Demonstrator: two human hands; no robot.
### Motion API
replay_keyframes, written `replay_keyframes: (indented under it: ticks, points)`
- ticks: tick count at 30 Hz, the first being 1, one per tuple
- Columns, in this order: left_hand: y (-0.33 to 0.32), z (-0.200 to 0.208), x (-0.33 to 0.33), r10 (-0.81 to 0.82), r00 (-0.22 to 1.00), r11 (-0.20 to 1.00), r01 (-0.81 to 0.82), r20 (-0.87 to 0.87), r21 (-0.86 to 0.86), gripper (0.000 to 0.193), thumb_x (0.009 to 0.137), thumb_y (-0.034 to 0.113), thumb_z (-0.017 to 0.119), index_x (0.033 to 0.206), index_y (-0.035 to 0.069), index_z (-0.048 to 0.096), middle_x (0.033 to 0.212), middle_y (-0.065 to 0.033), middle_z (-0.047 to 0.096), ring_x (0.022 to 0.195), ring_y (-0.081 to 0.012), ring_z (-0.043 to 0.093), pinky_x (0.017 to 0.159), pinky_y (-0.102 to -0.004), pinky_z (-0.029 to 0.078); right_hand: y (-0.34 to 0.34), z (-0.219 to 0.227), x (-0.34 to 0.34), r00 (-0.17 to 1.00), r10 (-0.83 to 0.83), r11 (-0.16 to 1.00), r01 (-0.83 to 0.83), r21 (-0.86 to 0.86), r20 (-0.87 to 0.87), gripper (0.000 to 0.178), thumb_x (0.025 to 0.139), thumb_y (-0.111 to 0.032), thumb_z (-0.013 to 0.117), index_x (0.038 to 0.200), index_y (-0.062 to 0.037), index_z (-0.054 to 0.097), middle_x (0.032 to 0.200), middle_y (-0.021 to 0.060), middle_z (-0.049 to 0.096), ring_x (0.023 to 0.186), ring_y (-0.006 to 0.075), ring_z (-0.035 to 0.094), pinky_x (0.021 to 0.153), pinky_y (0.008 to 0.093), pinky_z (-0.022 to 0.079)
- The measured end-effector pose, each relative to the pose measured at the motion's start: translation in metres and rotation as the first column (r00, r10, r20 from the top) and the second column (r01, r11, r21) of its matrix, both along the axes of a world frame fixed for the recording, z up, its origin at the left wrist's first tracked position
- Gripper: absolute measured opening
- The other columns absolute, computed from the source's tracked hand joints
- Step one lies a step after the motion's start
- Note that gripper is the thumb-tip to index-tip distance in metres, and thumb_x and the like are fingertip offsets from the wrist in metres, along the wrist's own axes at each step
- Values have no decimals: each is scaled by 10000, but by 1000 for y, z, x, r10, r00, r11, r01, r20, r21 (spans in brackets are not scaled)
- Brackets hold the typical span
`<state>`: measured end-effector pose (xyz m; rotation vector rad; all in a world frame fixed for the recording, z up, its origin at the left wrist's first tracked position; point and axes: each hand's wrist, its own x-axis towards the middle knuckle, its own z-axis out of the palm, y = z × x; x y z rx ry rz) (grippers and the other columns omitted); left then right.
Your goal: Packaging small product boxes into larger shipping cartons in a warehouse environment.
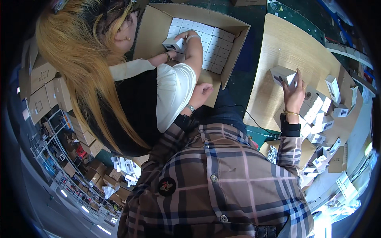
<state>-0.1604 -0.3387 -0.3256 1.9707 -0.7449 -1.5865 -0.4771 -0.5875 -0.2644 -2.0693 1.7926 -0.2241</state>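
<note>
Fingers of the right hand [293, 93] pinch a small white carton [282, 74] at right of frame; left hand [201, 93], loosely curled, touches the brown shipping box [234, 47] at upper centre.

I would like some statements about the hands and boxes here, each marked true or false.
1. The right hand holds a small white box. True.
2. The left hand holds a white box. False: it holds nothing and rests by the edge of the large cardboard carton.
3. The carton is empty. False: rows of small white boxes fill it.
4. A co-worker's hand places a box inside the carton. True.
5. Loose white boxes lie on the wooden table. True.
</note>
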Motion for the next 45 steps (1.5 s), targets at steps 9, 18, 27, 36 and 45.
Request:
replay_keyframes:
  ticks: [9,18,27,36,45]
  points:
    - [-18,9,5,-40,998,998,42,44,-40,337,1044,204,677,1292,-25,684,1165,-160,777,1039,-208,751,933,-324,570,-1,1,1,1000,7,1000,-7,-10,10,829,812,-145,906,1545,-164,519,1304,237,685,1192,439,676,1004,493,567]
    - [-41,18,6,92,986,994,-99,-137,-42,329,1090,182,625,1338,-31,658,1181,-113,769,1057,-151,737,937,-275,566,4,1,2,1000,-11,999,12,-53,19,688,774,-131,894,1377,-19,582,1287,249,669,1190,459,650,1022,504,533]
    - [-97,96,-10,75,837,975,-175,-542,-136,531,1148,374,491,1503,-21,509,1377,-169,673,1252,-252,676,1104,-406,531,28,101,84,841,342,936,-263,-235,419,642,748,-128,919,1314,-22,634,1282,209,677,1208,392,629,1022,464,519]
    - [-99,114,-22,398,328,736,-671,-857,85,634,1118,370,556,1590,34,297,1457,-175,556,1311,-282,606,1142,-518,488,45,71,150,650,566,815,-535,-224,507,619,698,-60,844,1277,-32,628,1304,180,652,1241,388,603,1031,464,515]
    - [-94,93,-4,693,479,629,-767,-539,128,520,1057,384,631,1431,43,511,1328,-89,651,1240,-252,644,1098,-458,507,73,20,187,584,584,763,-632,-136,564,653,739,-63,803,1343,-15,559,1335,177,627,1267,415,580,1056,447,518]
